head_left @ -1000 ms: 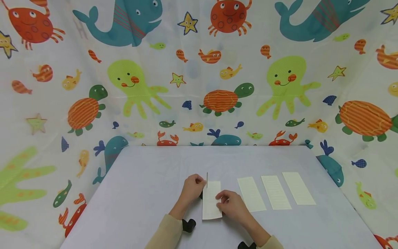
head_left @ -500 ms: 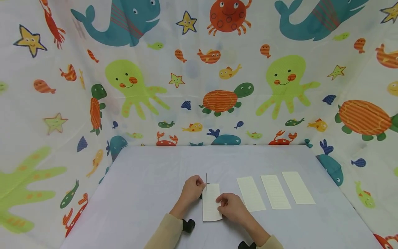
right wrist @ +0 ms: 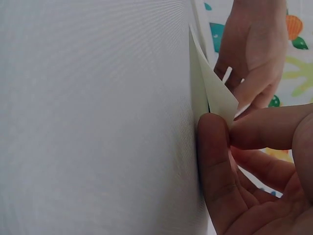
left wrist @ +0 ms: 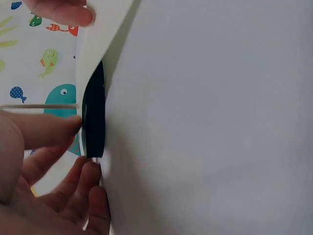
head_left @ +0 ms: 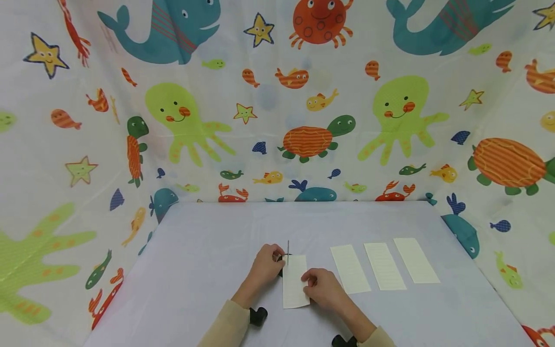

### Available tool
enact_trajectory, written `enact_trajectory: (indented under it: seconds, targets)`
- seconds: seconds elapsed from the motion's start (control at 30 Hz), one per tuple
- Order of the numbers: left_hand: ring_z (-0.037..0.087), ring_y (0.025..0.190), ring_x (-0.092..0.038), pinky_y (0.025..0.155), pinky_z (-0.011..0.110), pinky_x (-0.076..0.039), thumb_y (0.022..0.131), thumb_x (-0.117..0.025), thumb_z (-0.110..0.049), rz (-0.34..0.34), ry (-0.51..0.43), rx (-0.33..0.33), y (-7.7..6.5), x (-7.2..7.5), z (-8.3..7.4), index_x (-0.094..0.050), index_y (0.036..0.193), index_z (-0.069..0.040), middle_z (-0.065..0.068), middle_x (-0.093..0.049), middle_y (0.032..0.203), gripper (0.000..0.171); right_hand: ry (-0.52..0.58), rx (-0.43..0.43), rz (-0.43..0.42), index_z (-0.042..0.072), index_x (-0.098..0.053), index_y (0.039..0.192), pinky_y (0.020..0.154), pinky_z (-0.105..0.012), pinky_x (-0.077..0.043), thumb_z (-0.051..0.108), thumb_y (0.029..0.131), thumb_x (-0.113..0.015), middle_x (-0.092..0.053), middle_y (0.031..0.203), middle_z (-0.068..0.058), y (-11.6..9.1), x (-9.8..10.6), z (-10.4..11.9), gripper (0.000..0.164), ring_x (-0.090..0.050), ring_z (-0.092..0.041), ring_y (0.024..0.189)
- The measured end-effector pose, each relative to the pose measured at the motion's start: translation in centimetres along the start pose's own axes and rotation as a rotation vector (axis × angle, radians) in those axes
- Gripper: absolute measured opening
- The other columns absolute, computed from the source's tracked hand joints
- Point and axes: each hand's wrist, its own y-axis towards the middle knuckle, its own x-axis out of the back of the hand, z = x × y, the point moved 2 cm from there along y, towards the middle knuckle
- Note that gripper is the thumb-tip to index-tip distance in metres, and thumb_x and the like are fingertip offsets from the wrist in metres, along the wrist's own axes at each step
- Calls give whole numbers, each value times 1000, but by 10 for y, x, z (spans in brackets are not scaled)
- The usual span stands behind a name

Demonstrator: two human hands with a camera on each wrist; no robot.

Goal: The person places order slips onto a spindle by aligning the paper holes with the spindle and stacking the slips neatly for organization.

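Note:
A narrow pale-cream paper slip (head_left: 294,285) lies in front of the person, its near edge slightly curled. My left hand (head_left: 264,265) pinches at its far left corner, on what looks like a binder clip: a dark body (left wrist: 95,120) sits under the paper, with a thin metal wire (left wrist: 36,106) sticking up. The fingers partly hide how the two join. At the right edge of the slip, my right hand (head_left: 323,289) holds the paper between thumb and index finger; the right wrist view shows the lifted edge of the paper (right wrist: 218,95) there.
Several more slips lie to the right: a near one (head_left: 351,270), a middle one (head_left: 385,266) and a far-right one (head_left: 416,260). A white cloth covers the table (head_left: 208,241). A sea-animal curtain (head_left: 269,96) hangs behind and at both sides.
The slip's far edge has shifted slightly toward the person, and a dark line now shows there by the wire. My left forearm has drifted a little leftward; the right hand barely moved.

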Motion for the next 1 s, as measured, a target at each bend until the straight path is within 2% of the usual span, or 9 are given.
enact_trajectory:
  seconds: [0.17,0.4,0.83,1.0]
  targets:
    - [20,88,-51,76,38,-44,84,-77,-7,90,1,-67,-4,3,2,-71,103,-8,5,-56,97,21,-12,-2,-4,2,-69,99,52,-25,-41,-1,81,-70,-53,73,1,-1,0,0,17,-50,-12,61]
    - [24,102,-55,91,46,-48,82,-83,-16,180,-8,-45,-7,5,7,-69,113,-11,5,-59,112,35,-33,17,1,3,-69,98,52,-24,-41,1,82,-72,-54,73,2,-3,0,-1,16,-50,-11,62]
    - [25,104,-55,92,47,-47,82,-83,-15,171,-74,-44,-12,3,11,-69,115,-10,6,-59,115,36,-66,27,19,3,-70,100,55,-25,-43,2,81,-72,-56,74,3,-13,9,-1,19,-51,-11,64]
    - [25,104,-56,93,47,-48,82,-82,-15,154,-66,-42,-14,1,11,-69,114,-10,6,-60,116,35,-133,51,37,5,-71,101,58,-25,-44,3,84,-72,-57,76,5,-19,14,-2,18,-51,-9,67]
